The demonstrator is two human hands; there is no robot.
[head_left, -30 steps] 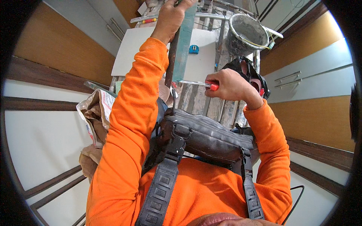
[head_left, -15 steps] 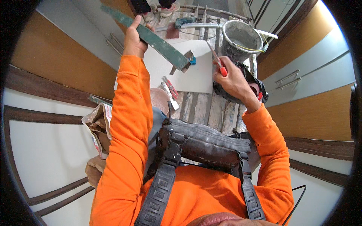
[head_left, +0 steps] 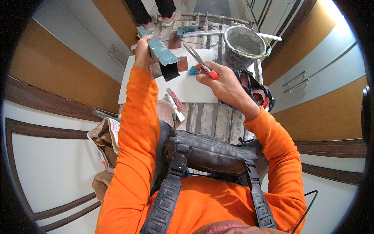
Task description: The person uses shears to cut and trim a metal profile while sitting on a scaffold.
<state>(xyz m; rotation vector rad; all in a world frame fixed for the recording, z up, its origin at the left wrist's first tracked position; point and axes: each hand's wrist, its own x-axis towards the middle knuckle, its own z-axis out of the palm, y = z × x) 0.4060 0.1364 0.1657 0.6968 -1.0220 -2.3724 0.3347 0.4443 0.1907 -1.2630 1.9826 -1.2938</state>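
Note:
My left hand [head_left: 143, 51] is closed round a long green metal channel [head_left: 163, 53], its near end tilted down towards me. That end is cut into flaps, some bent outward, and the hollow inside looks dark. In my right hand [head_left: 225, 82] is a pair of metal snips [head_left: 196, 55] with red handles, the blades parted and aimed up and left, a little way from the channel's end. A small blue object [head_left: 194, 70] shows beside my right fingers; its kind is unclear. A white board [head_left: 196, 93] lies beneath both hands.
A red utility knife [head_left: 177, 102] lies by a pinkish bowl [head_left: 165, 109]. A dirty grey bucket [head_left: 236, 52] stands right of the board, near a black plastic bag [head_left: 261, 84]. A green power drill [head_left: 185, 30] lies farther off, near another person's shoes [head_left: 170, 18]. Cabinets line both sides.
The channel has been pulled nearer and turned, so its cut end now faces me. My right hand has moved left with the snips, whose blades now show parted.

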